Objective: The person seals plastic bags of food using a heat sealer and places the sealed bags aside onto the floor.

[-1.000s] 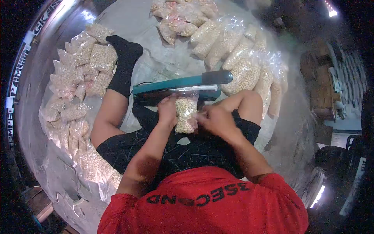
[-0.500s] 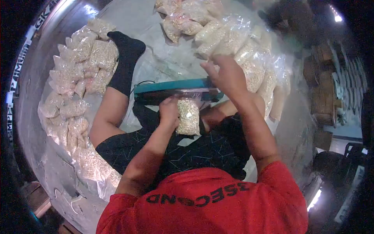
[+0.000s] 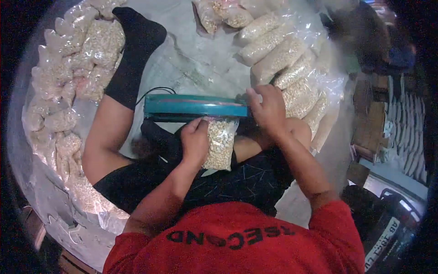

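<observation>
A teal bar-type bag sealer (image 3: 196,108) lies across in front of me, its long arm lowered. Just below it is a small clear plastic bag (image 3: 220,147) filled with pale, bean-like pieces, its top edge at the sealer's bar. My left hand (image 3: 195,139) pinches the upper left corner of this bag. At the sealer's right end, my right hand (image 3: 268,107) is closed around the end of the arm, thumb on the near side. Its fingertips are partly hidden.
Filled clear bags (image 3: 98,43) are heaped along my left side. More and larger filled bags (image 3: 278,59) lie at the front right. A black cable (image 3: 157,89) runs from the sealer's left end. My outstretched leg in a black sock (image 3: 137,41) borders the left heap.
My right hand has come down onto the sealer's right end, and the raised arm is now lowered. My left hand still holds the bag at the bar. The view has shifted slightly.
</observation>
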{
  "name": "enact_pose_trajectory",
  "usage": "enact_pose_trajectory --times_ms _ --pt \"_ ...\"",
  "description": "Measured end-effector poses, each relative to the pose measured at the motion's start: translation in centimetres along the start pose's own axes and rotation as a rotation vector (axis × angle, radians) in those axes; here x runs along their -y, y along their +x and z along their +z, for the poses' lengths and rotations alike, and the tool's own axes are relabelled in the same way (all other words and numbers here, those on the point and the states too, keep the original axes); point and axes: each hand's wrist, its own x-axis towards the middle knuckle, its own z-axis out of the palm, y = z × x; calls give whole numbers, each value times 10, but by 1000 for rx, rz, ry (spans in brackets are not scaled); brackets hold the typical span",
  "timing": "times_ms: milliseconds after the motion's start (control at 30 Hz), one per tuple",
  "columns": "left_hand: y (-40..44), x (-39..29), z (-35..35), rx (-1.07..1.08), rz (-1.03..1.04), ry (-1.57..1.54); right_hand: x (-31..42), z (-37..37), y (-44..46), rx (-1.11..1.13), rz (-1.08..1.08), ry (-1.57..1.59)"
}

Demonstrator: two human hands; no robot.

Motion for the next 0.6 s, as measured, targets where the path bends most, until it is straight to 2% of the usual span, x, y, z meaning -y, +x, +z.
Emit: enact_pose_trajectory --times_ms 100,267,333,367,467,600 --pt "-5 -14 3 -3 75 193 0 0 7 57 2 -7" --pt "-2 -8 -5 22 5 197 4 -2 12 93 -7 2" --pt "-3 -17 -4 44 111 311 0 1 15 120 -11 6" --pt "0 -11 -11 69 92 330 -2 2 15 134 -19 17" --pt "-1 -3 -11 19 -8 158 -1 1 17 201 4 8" --pt "-3 7 -16 3 -113 81 -1 1 20 252 10 -14"
